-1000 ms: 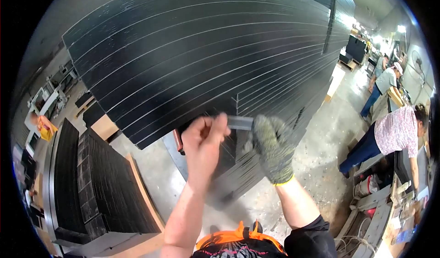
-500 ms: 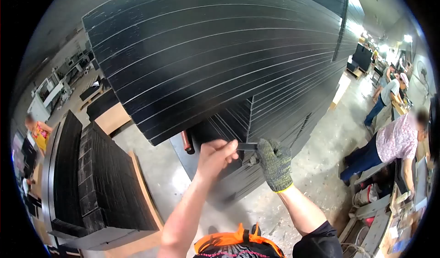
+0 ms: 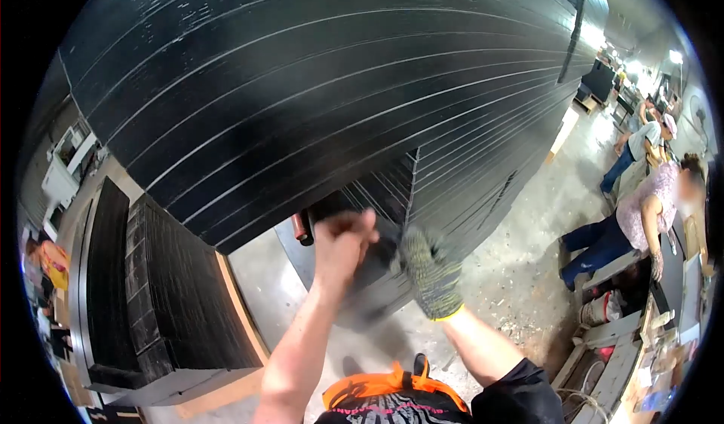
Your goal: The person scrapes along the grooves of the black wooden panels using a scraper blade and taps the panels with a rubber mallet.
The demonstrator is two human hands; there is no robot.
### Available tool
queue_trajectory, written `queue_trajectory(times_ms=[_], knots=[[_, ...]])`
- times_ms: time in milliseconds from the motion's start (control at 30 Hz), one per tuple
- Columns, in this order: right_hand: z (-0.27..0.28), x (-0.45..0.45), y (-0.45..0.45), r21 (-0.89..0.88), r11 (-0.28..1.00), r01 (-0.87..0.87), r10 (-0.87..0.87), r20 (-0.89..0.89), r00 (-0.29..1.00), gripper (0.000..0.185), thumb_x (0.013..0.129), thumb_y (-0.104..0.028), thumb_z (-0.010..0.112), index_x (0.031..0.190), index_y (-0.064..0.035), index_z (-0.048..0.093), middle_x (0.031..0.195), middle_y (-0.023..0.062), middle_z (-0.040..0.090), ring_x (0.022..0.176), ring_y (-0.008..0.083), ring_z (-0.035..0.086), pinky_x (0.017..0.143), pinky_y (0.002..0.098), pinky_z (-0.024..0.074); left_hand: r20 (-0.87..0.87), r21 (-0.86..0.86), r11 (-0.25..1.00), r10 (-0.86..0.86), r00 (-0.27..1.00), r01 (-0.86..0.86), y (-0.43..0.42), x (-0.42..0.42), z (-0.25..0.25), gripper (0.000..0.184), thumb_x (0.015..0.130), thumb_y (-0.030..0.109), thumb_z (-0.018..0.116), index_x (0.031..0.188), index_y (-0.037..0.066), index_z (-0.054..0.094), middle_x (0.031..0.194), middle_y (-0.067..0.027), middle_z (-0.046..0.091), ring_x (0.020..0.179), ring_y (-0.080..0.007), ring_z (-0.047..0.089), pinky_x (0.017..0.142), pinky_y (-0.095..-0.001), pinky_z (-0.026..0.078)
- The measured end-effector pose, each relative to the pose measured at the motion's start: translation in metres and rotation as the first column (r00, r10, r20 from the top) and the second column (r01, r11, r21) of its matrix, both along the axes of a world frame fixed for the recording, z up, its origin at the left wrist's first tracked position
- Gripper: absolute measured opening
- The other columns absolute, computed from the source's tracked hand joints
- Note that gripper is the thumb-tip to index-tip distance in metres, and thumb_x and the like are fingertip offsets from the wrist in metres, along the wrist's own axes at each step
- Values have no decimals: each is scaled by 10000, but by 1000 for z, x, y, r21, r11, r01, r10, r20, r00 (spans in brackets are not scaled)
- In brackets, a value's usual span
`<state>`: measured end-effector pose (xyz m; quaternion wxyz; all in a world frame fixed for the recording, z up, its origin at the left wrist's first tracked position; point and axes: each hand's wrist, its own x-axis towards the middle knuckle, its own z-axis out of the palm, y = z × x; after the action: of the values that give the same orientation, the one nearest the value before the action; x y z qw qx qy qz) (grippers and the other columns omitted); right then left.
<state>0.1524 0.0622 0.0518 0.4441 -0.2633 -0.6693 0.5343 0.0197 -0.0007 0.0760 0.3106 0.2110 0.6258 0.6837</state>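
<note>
My bare left hand is closed, its fingers curled and blurred by motion. It is in front of the dark gap below a large stack of black boards. My right hand, in a grey-green knitted glove with a yellow cuff, is to its right, curled and also blurred. A small dark patch shows at its fingertips, too smeared to name. Just left of my left hand, a reddish cylindrical object with a dark end sticks out from under the boards.
A second stack of black boards stands on a wooden base at left. A person in a patterned top works at a cluttered bench on the right, with others beyond. Debris dots the concrete floor. An orange garment is at my waist.
The short dark strip that stretched between my hands no longer shows clearly. Both hands have shifted slightly left, my left thumb now raised. The view has turned, and the big stack fills more of the left.
</note>
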Motion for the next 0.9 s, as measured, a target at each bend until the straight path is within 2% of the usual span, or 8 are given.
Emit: queue_trajectory(times_ms=[167,300,433,500,567,733,800,900], knots=[[-2,14,-17,-39,998,-41,47,177,983,319,953,-259,527,735,-57,643,583,100,576,533,244,557,536,371,437,27,102,994,-27,999,24,-22,3,-14,224,863,176,707,734,19,613,629,-65,611,448,-84,444,429,-236,334],[30,18,-2,451,892,31,-133,196,972,113,883,-138,634,820,-45,649,642,106,606,530,239,573,508,357,439,48,229,969,-102,994,89,-21,1,22,239,880,195,690,724,38,600,631,-67,602,468,-97,465,445,-224,341],[65,24,-6,296,955,9,-17,24,1000,95,887,-99,622,827,-26,639,633,82,611,540,217,588,499,329,453,25,343,925,-186,982,166,-8,9,43,276,929,224,627,727,37,606,643,-81,615,489,-106,496,467,-217,376],[78,24,-1,502,860,87,-117,28,993,118,899,-112,617,829,-20,640,634,81,608,549,193,592,501,314,453,-68,409,887,-203,977,213,-2,9,55,248,943,229,607,811,21,633,684,-98,635,531,-122,540,499,-226,417],[97,20,1,290,949,121,-121,-17,992,153,909,-137,618,833,-8,643,641,77,603,569,150,593,513,285,454,-168,479,848,-166,972,228,6,6,62,207,945,206,601,874,15,638,709,-106,640,557,-130,557,511,-233,429],[121,16,10,330,935,133,-151,29,988,199,919,-173,615,816,-4,641,657,64,620,582,122,592,521,273,456,-220,577,779,-142,965,246,17,2,63,139,929,128,601,990,7,635,762,-115,647,616,-141,576,541,-245,440],[118,13,10,382,911,157,-165,-12,986,209,923,-182,612,817,-4,641,659,58,622,591,112,596,521,268,456,-176,546,814,-121,977,199,15,6,68,124,911,135,625,911,15,656,716,-85,637,586,-107,546,524,-224,402],[100,10,-1,4,1000,23,-22,-137,990,238,926,-206,614,804,-3,641,640,61,621,550,110,595,499,270,457,-135,409,906,-63,989,113,10,8,67,210,900,152,640,724,39,643,652,-52,620,505,-48,465,458,-190,322]])
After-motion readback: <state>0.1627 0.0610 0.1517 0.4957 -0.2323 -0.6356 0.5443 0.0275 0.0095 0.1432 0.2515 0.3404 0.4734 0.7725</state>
